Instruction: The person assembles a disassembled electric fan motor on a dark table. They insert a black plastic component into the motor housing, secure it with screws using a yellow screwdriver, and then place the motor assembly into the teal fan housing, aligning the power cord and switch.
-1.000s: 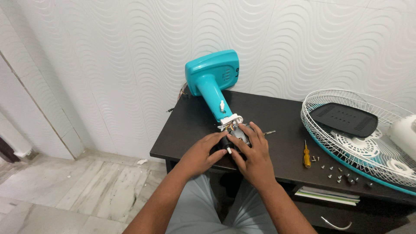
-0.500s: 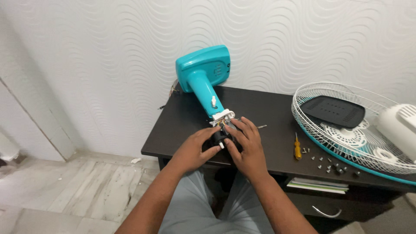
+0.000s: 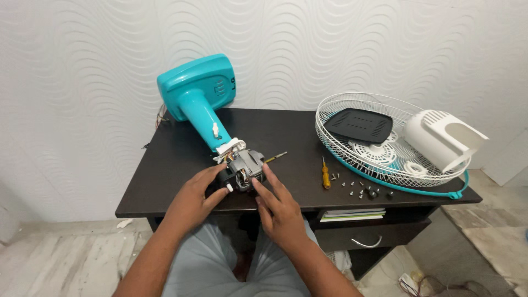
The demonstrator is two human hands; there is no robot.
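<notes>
Fan motor (image 3: 246, 166) is gripped by left hand (image 3: 193, 197); right hand (image 3: 279, 207) fingers rest released beside it. Motor should be steadied on surface (image 3: 286, 137), wires spared.

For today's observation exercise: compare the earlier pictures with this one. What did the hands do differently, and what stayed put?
The right hand has slid back off the motor, so its grey body now shows; only the fingertips reach its side. The left hand still grips the motor from the left. The camera swung, showing more of the table. The teal fan stand, screwdriver, screws and grille lie as before.
</notes>
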